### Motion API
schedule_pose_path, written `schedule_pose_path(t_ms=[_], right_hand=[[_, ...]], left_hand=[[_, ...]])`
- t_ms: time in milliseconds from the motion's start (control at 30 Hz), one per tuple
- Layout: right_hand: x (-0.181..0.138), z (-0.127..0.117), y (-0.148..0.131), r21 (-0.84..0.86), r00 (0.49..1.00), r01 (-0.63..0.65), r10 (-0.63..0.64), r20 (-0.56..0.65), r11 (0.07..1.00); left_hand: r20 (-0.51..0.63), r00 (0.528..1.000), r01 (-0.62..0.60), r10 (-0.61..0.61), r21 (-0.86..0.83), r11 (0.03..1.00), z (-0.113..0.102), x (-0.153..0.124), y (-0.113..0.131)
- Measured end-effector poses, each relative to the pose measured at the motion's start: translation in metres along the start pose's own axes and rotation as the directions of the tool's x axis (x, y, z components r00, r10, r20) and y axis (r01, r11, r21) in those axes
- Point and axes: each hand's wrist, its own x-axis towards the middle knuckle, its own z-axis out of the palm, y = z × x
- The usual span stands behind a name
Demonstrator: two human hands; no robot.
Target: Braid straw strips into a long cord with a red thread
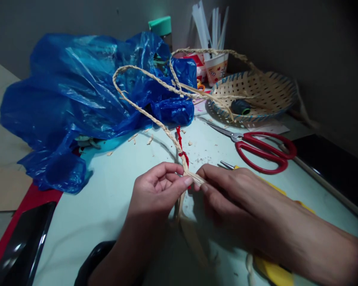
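Observation:
A long pale braid of dried plant fibre (pixel 149 115) runs from my hands up over the blue bag and loops back toward the basket. With thumb and fingers, my left hand (pixel 159 190) pinches the lower end of the braid. My right hand (pixel 226 188) is closed on a flat strand (pixel 197 178) that leaves the braid to the right. Another loose strand (pixel 181 206) hangs down below my left thumb. A red cord (pixel 179 139) lies against the braid just above my fingers, its lower part partly hidden.
Red-handled scissors (pixel 262 153) lie right of the braid. Behind stand a woven basket (pixel 256 91) holding a dark thread spool (pixel 240 107) and a paper cup (pixel 216 67) with white strips. A blue plastic bag (pixel 86 95) fills the left. A yellow-handled tool (pixel 274 270) is partly under my right arm.

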Motion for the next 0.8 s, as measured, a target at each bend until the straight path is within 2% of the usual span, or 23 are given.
schedule_pose_path(t_ms=[133,267,400,533,667,800], right_hand=[[0.000,0.003,0.000,0.002,0.999,-0.018,0.018,-0.032,1.000],[0.003,-0.005,-0.007,0.058,0.996,-0.067,0.063,0.063,0.996],[0.004,-0.010,-0.011,0.069,0.991,-0.087,0.079,0.109,0.994],[0.003,-0.009,-0.005,0.062,0.996,-0.057,0.052,0.078,0.996],[0.006,-0.010,0.001,0.146,0.999,0.001,-0.008,0.049,0.989],[0.009,-0.011,0.003,0.204,0.998,0.055,-0.057,0.002,0.977]], left_hand=[[0.001,1.000,0.018,-0.018,0.034,0.999,0.000,-0.002,0.000],[0.016,1.000,0.013,-0.014,0.043,0.999,0.000,0.000,-0.003],[0.032,0.999,0.002,-0.002,0.023,1.000,0.000,0.002,-0.009],[0.047,0.999,0.016,-0.016,0.001,1.000,0.000,0.001,-0.010],[0.078,0.996,0.042,-0.036,-0.077,0.996,-0.001,-0.002,-0.008],[0.157,0.982,0.118,-0.105,-0.077,0.990,-0.006,-0.003,-0.005]])
